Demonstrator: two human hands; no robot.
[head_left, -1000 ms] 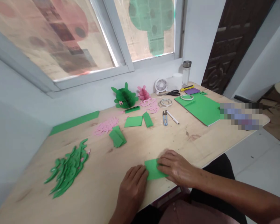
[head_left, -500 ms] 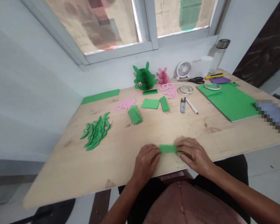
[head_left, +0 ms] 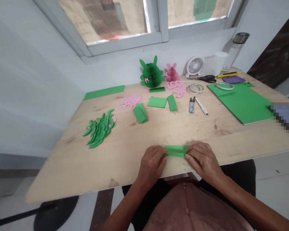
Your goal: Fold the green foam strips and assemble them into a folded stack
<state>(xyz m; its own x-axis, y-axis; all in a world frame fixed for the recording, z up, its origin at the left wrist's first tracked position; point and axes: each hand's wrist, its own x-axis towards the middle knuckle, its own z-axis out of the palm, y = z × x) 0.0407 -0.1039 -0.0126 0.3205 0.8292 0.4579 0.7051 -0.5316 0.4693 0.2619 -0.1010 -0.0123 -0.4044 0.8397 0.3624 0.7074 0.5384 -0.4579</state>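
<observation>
A narrow green paper strip [head_left: 177, 150] lies near the table's front edge, with a crease line along its length. My left hand [head_left: 152, 163] grips its left end, fingers closed on the paper. At the right end my right hand [head_left: 203, 160] pinches the strip between thumb and fingers. Farther back lie a stack of green paper pieces [head_left: 140, 113], a green rectangle [head_left: 157, 102] and a smaller green piece [head_left: 172, 102]. A pile of green cut-outs [head_left: 100, 130] is at the left, beside pink cut-outs [head_left: 131, 101].
Snips [head_left: 192, 105], a white pen [head_left: 201, 106], tape rolls [head_left: 195, 88] and black scissors [head_left: 205, 78] lie behind my hands. Green sheets [head_left: 245, 104] cover the right side. Green and pink paper figures [head_left: 151, 74], a fan [head_left: 195, 66] and a bottle [head_left: 233, 53] stand along the wall.
The view has shifted slightly. The strip between my hands shows wider, with a crease now visible. My right hand has moved a little to the right, its thumb now on the lower edge.
</observation>
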